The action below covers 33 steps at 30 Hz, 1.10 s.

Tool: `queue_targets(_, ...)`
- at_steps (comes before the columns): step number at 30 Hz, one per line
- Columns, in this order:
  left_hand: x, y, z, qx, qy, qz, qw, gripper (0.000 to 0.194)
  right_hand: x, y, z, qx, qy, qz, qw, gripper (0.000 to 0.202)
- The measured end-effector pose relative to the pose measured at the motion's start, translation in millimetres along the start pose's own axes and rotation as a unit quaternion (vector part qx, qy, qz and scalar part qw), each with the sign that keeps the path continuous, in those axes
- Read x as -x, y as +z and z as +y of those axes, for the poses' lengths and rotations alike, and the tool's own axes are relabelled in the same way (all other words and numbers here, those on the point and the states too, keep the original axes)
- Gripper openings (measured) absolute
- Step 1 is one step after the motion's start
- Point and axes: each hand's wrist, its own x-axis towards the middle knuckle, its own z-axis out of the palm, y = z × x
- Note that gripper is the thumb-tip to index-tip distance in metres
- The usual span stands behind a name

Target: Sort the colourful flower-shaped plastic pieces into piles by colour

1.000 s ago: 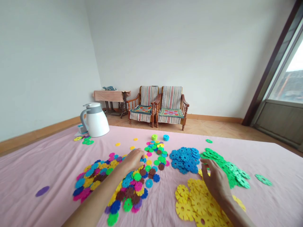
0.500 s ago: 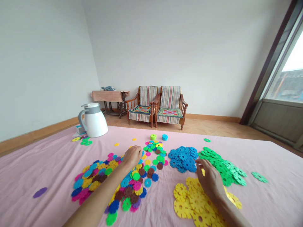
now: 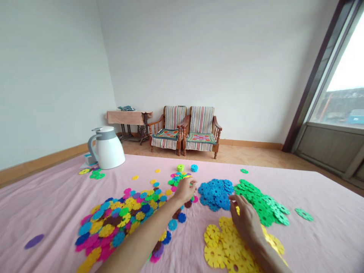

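Note:
My left hand point(image 3: 186, 190) hovers by the right side of the mixed heap of small snowflake discs point(image 3: 125, 212), its fingers pinched together. What it holds, if anything, is hidden. Between it and my right hand lies a pile of blue snowflake discs point(image 3: 215, 194). My right hand point(image 3: 247, 216), fingers curled, is over the far side of the yellow disc pile point(image 3: 224, 246). A yellow snowflake disc point(image 3: 238, 210) shows between its thumb and fingers. A pile of green discs point(image 3: 260, 203) lies just beyond my right hand.
Two small stacks, one lime green point(image 3: 180, 167) and one blue point(image 3: 194, 168), stand near the table's far edge. A white jug point(image 3: 109, 149) is at the back left. Single discs, purple point(image 3: 34, 241) and green point(image 3: 304, 214), lie apart on the pink cloth point(image 3: 327, 235).
My left hand has moved right, from over the mixed heap toward the blue pile. My right hand stays near the yellow and blue piles. The view has shifted slightly.

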Motion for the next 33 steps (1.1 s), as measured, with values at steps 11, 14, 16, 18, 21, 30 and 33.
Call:
queue_targets(11, 13.1, -26.7, -40.5, -0.188, -0.007, -0.13, 0.974, 0.058, 1.3, 1.4, -3.1, 0.009, 0.006, -0.017, 1.0, 0.028)
queue_targets(14, 34.8, -50.5, -42.6, -0.178, 0.01, -0.179, 0.968, 0.059, 1.0, 1.7, -3.8, 0.015, 0.005, -0.018, 1.0, 0.028)
queue_targets(16, 50.2, -68.2, -41.0, -0.158, 0.023, -0.198, 0.967, 0.056, 0.9, 1.6, -4.6, 0.016, 0.004, -0.019, 1.0, 0.027)
queue_targets(18, 64.4, -85.9, -36.8, -0.129, 0.036, -0.212, 0.968, 0.048, 0.9, 1.4, -5.1, 0.016, 0.0, -0.021, 1.0, 0.027)
queue_targets(21, 79.8, -110.4, -27.3, -0.065, 0.066, -0.236, 0.967, 0.034, 1.2, 1.1, -5.4, 0.014, -0.004, -0.026, 1.0, 0.027)
queue_targets(30, 60.3, -118.6, -45.8, -0.054, 0.018, -0.148, 0.987, 0.027, 1.2, 0.7, -5.3, 0.015, -0.004, -0.034, 0.999, 0.025)
queue_targets(33, 44.6, -99.8, -63.8, -0.136, -0.004, -0.061, 0.989, 0.026, 1.4, 0.6, -5.1, 0.018, -0.001, -0.035, 0.999, 0.026)
